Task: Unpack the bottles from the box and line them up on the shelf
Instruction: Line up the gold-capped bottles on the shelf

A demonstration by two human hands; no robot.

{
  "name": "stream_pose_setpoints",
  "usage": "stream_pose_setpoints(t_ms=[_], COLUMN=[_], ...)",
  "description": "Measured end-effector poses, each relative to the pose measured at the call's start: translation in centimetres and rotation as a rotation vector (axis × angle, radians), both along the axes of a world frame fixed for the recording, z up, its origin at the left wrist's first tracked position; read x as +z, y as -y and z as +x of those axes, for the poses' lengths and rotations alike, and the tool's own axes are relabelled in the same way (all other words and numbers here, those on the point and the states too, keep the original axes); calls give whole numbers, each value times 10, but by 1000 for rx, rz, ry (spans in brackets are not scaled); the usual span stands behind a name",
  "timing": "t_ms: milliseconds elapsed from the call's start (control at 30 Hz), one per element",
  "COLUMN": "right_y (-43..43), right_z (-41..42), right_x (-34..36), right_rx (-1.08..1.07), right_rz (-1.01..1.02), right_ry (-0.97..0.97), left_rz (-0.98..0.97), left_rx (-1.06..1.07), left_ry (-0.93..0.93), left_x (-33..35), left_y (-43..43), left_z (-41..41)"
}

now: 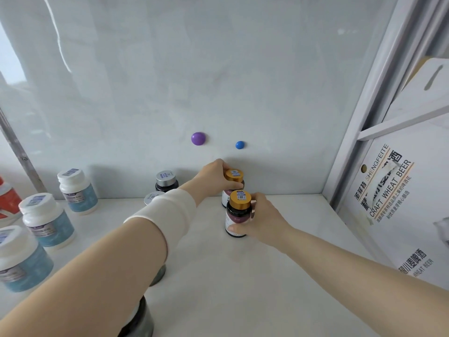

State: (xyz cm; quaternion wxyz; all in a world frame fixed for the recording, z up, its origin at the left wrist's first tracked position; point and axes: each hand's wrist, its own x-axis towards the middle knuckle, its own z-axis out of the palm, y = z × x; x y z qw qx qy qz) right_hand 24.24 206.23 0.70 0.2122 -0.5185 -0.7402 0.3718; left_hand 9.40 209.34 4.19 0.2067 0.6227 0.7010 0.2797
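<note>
Two dark bottles with gold caps stand upright on the white shelf [279,239], one behind the other. My left hand [213,173] grips the rear gold-capped bottle [234,175] at its cap, close to the back wall. My right hand [261,220] holds the front gold-capped bottle [237,215] round its body, thumb on the label. To the left, dark bottles with silver caps [166,181] form a row toward me, mostly hidden under my left forearm. White-capped bottles with blue labels [45,220] line the left side.
A white beer carton [393,203] stands behind the shelf's right frame [359,132]. A purple magnet [198,138] and a blue magnet [239,145] stick to the back wall. A red-and-white object [7,200] sits at the far left edge.
</note>
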Motion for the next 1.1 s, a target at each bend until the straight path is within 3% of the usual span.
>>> stream_pose_setpoints(t_ms=[167,267,500,567,800,1100], right_y=[13,31,113,143,248,431], right_z=[17,20,-1,-11,-99,-302], right_x=[26,52,94,99,113,104], right_rx=[49,91,193,234,402,737], right_rz=[106,204,647,754,868,1066], right_ry=[179,293,622,647,577,469], left_rz=[24,41,70,48,-81,-294], left_rx=[12,10,106,134,307,610], left_ry=[-101,-251,-969,-1100,-1224,-1259], left_x=[22,46,84,88,100,84], left_y=[27,60,201,245,392,602], left_z=[-7,-15,-33,-42,-101,-247])
